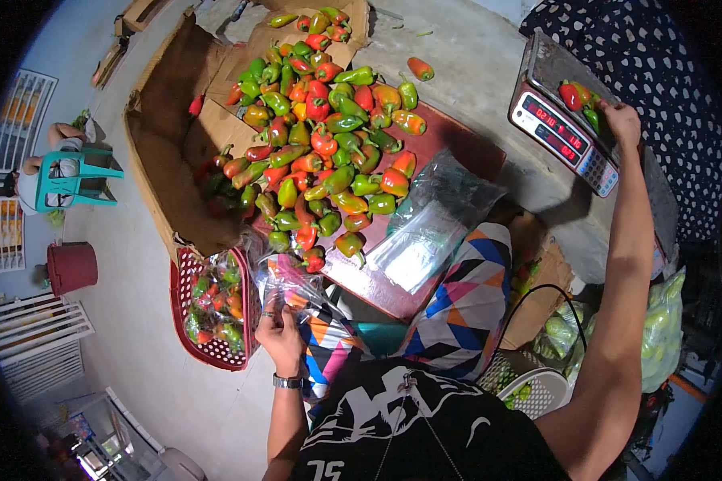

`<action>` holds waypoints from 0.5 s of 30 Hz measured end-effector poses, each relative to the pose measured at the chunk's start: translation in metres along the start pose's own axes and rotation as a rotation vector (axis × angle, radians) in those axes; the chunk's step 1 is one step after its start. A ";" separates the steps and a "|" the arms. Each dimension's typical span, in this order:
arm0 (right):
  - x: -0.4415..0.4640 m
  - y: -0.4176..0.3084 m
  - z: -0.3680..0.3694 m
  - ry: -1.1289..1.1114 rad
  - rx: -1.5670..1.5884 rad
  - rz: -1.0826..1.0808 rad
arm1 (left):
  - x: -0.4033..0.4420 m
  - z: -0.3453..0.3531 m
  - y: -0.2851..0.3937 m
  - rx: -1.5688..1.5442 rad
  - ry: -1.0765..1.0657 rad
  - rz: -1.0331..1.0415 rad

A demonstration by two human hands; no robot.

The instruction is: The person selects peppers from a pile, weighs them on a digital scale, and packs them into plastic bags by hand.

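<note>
My right hand [620,124] is at the digital scale [553,128], beside a few red and green peppers [573,96] on its metal plate; its fingertips are partly hidden, so their grip is unclear. The red display is lit. My left hand [279,333], with a watch at the wrist, pinches a clear plastic bag [285,280] above my left thigh. A large pile of red, green and orange peppers [321,144] spreads from a tipped cardboard box [160,120] onto the dark red board [385,293]. Clear plastic bags [425,240] lie stacked at the board's right side.
A red perforated basket [184,341] with bagged peppers stands left of my left hand. A white basket [549,393] and bags of green produce [658,321] are at the lower right. Farther left, a person sits on a green chair [64,180] near a red bucket [72,264].
</note>
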State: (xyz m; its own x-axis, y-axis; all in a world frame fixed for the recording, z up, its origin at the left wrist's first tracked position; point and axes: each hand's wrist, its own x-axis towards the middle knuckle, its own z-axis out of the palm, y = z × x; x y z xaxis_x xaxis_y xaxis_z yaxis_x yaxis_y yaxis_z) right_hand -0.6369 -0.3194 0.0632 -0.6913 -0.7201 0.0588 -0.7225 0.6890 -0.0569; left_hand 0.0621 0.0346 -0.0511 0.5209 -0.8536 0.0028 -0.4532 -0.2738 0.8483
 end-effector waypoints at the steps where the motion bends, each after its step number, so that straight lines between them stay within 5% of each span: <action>1: 0.003 -0.006 0.002 -0.002 -0.040 0.026 | 0.001 -0.001 0.005 0.017 -0.013 -0.023; 15: -0.002 -0.023 0.002 -0.047 -0.035 0.127 | 0.001 0.000 0.006 -0.021 -0.010 -0.050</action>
State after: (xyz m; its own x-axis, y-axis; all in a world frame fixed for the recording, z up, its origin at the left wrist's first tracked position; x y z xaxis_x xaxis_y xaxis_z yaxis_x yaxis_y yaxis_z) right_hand -0.6184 -0.3338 0.0622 -0.7772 -0.6292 0.0065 -0.6291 0.7769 -0.0260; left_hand 0.0597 0.0320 -0.0456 0.5356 -0.8433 -0.0454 -0.4109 -0.3071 0.8584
